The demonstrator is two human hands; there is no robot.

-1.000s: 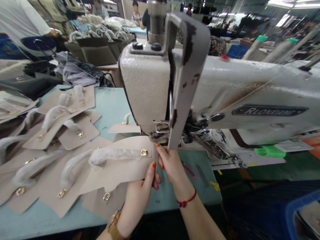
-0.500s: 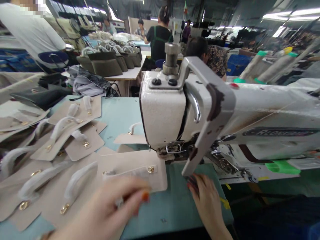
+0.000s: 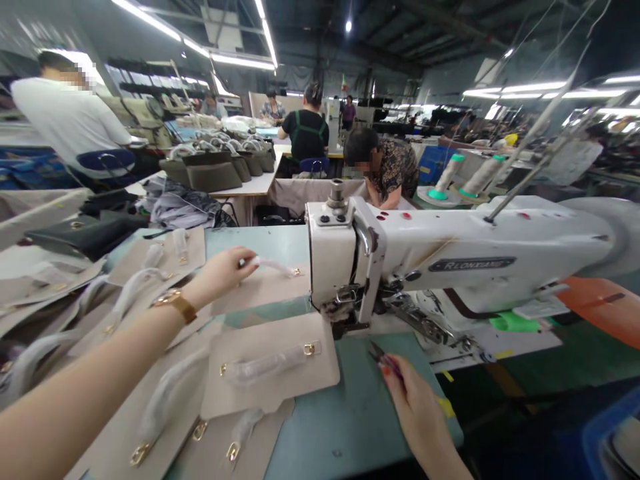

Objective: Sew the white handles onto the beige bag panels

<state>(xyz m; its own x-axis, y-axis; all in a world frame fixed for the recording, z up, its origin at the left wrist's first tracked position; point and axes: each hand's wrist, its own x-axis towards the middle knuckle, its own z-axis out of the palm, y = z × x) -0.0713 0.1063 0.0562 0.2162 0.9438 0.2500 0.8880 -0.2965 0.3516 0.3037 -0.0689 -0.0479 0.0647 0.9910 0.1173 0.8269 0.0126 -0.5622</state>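
Observation:
My left hand (image 3: 227, 272), with a gold watch at the wrist, reaches to the back of the table and pinches the wrapped handle of a beige panel (image 3: 280, 288) beside the machine head. Nearer to me lies another beige panel (image 3: 300, 380) with a plastic-wrapped handle (image 3: 267, 360) and gold fittings. My right hand (image 3: 410, 393) rests on the green table front at the right, its fingers closed round small dark thread snips (image 3: 383, 359) whose tips point up and left. The white sewing machine (image 3: 330, 260) stands behind both.
More beige panels with wrapped handles (image 3: 165, 393) are piled at the left. Two thread cones (image 3: 447, 175) stand behind the machine. Dark bag parts (image 3: 213, 172) sit on a far table (image 3: 265, 185). A person in a patterned top (image 3: 397, 167) bends over behind the machine.
My left hand has moved from above the front panel back to the rear one and taken its handle. The view has tilted up. My right hand still has the snips.

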